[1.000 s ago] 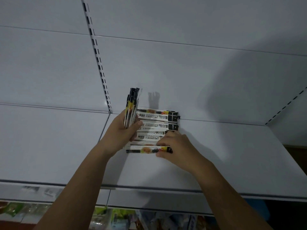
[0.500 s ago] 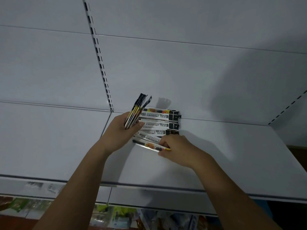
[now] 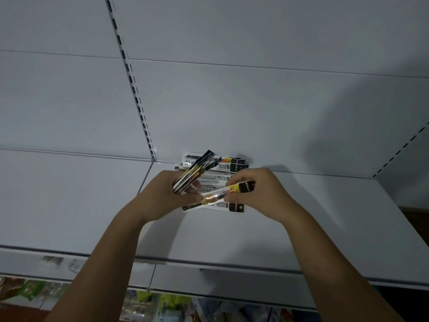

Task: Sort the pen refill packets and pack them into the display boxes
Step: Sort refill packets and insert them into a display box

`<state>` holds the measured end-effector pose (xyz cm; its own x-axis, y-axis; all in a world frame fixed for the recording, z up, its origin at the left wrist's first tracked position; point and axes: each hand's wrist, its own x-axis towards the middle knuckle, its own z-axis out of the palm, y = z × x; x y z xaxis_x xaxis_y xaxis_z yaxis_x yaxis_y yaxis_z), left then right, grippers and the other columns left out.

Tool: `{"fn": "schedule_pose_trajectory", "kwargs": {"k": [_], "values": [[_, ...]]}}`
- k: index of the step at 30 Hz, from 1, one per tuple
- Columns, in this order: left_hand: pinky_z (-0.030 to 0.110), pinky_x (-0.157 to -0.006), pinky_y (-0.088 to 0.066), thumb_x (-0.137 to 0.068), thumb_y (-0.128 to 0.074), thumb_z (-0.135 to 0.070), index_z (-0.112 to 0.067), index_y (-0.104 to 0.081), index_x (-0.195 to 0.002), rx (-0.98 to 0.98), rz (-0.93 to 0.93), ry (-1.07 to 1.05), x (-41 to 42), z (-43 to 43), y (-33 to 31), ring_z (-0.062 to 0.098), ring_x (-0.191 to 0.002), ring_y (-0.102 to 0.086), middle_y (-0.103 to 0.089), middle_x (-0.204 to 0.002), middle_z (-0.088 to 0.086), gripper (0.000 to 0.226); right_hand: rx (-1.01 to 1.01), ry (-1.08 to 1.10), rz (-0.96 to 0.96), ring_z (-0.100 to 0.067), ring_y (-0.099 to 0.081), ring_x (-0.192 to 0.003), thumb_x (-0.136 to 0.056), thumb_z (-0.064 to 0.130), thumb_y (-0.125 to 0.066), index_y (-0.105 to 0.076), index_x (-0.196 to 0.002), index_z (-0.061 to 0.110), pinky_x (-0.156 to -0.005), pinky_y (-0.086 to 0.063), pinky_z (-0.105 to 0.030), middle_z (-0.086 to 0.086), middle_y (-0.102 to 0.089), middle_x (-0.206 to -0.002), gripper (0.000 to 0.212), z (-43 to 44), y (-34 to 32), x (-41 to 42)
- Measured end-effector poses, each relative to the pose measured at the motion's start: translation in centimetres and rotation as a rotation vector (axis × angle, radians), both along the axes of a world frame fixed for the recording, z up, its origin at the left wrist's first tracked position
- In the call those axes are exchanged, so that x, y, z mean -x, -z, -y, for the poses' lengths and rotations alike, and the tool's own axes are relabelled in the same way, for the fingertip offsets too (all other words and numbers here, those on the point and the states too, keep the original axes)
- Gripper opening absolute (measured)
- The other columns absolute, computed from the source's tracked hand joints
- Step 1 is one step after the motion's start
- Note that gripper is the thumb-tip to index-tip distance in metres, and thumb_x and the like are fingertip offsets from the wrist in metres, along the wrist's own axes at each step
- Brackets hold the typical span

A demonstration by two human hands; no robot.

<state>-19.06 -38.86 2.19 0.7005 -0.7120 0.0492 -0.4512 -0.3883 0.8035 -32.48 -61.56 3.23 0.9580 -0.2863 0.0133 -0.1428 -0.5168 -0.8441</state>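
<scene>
Two hands over one white shelf (image 3: pixel 313 228). The left hand (image 3: pixel 162 198) curls round a bundle (image 3: pixel 193 175) of refill packets held edge-on and tilted, too tight to count. The right hand (image 3: pixel 262 189) pinches one single packet (image 3: pixel 220 196) by its black end, with the other end reaching the left hand. A loose pile (image 3: pixel 233 168) lies flat under both hands at the shelf's back edge, at least five packets showing.

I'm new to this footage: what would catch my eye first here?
At mid-frame over the white shelf, the left hand holds a tilted bundle of packets and the right hand pinches a single packet near its black end. Behind them, more packets lie flat against the shelf's back wall.
</scene>
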Motion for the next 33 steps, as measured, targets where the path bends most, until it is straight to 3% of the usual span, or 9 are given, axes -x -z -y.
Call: {"fn": "schedule_pose_trajectory", "kwargs": {"k": [2,4,9,12,15,19,23,26,33], "values": [[0.011,-0.068,-0.052,-0.082,-0.087,-0.026,-0.031,-0.076,-0.096,0.021,-0.006,-0.026,0.5,0.4,-0.3,0.004,-0.080,-0.074,-0.077,-0.086,-0.017,0.018,-0.139,0.109,0.086,-0.003,-0.070,-0.086,-0.068,0.024,-0.097,-0.079,-0.093,0.029,-0.072,-0.053,-0.017,0.010,-0.076,-0.093,0.030,0.3,0.1,0.3],[0.011,-0.065,-0.050,-0.085,-0.085,-0.024,-0.029,-0.077,-0.093,0.062,-0.002,-0.044,1.4,0.8,-0.5,0.003,-0.073,-0.071,-0.076,-0.082,-0.014,0.013,-0.395,0.192,0.202,-0.020,-0.075,-0.084,-0.070,0.012,-0.095,-0.078,-0.095,0.020,-0.072,-0.060,-0.034,-0.003,-0.078,-0.091,0.031,0.1,0.6,0.5],[0.013,-0.056,-0.048,-0.088,-0.083,-0.029,-0.020,-0.075,-0.085,0.154,-0.048,-0.162,4.2,2.3,-1.0,0.001,-0.057,-0.062,-0.071,-0.070,-0.010,0.013,-0.987,0.357,0.336,-0.030,-0.072,-0.094,-0.092,0.008,-0.074,-0.075,-0.099,0.001,-0.080,-0.058,-0.038,-0.019,-0.076,-0.102,0.009,-2.8,2.3,0.4],[0.015,-0.054,-0.047,-0.089,-0.082,-0.032,-0.017,-0.072,-0.082,0.165,-0.063,-0.192,5.7,2.7,-0.9,0.002,-0.055,-0.061,-0.069,-0.067,-0.008,0.019,-0.995,0.333,0.296,-0.035,-0.074,-0.101,-0.099,0.017,-0.067,-0.076,-0.104,0.002,-0.088,-0.061,-0.045,-0.019,-0.077,-0.106,0.018,-4.7,3.0,0.0],[0.020,-0.054,-0.047,-0.094,-0.076,-0.033,-0.012,-0.071,-0.086,0.159,-0.092,-0.278,7.1,2.0,-0.4,0.007,-0.053,-0.056,-0.066,-0.064,-0.005,0.023,-1.059,0.249,0.257,-0.030,-0.074,-0.098,-0.106,0.019,-0.058,-0.074,-0.108,0.003,-0.081,-0.060,-0.038,-0.014,-0.077,-0.102,0.023,-6.1,3.0,-0.3],[0.029,-0.055,-0.046,-0.102,-0.064,-0.035,-0.011,-0.069,-0.100,0.282,-0.290,-0.434,8.0,-0.9,0.3,0.013,-0.059,-0.050,-0.061,-0.068,-0.008,0.025,-1.218,0.157,0.183,-0.027,-0.069,-0.067,-0.110,0.022,-0.049,-0.068,-0.114,0.005,-0.066,-0.059,-0.040,-0.009,-0.067,-0.075,0.025,-7.3,2.9,-0.4],[0.030,-0.057,-0.041,-0.106,-0.052,-0.045,-0.021,-0.065,-0.122,0.408,-0.460,-0.544,8.2,-4.7,0.4,0.017,-0.066,-0.045,-0.049,-0.081,0.003,0.032,-1.086,0.015,0.100,-0.016,-0.039,-0.048,-0.111,0.024,-0.046,-0.067,-0.120,0.011,-0.048,-0.037,-0.028,-0.005,-0.053,-0.069,0.026,-9.2,3.6,-0.9],[0.031,-0.057,-0.037,-0.106,-0.043,-0.055,-0.032,-0.061,-0.128,0.448,-0.444,-0.570,8.3,-7.8,0.2,0.016,-0.063,-0.040,-0.042,-0.081,0.004,0.036,-0.939,-0.062,0.067,-0.015,-0.029,-0.046,-0.110,0.023,-0.042,-0.064,-0.116,0.010,-0.047,-0.024,-0.027,-0.004,-0.047,-0.066,0.026,-11.8,3.9,-1.7],[0.031,-0.053,-0.041,-0.097,-0.045,-0.067,-0.013,-0.061,-0.115,0.513,-0.357,-0.641,7.2,-19.3,0.2,0.017,-0.056,-0.043,-0.044,-0.075,0.006,0.059,-0.708,-0.225,-0.022,-0.019,-0.041,-0.047,-0.109,0.024,-0.040,-0.064,-0.108,0.010,-0.047,-0.035,-0.027,-0.008,-0.055,-0.067,0.028,-22.8,2.5,-4.9]]}}
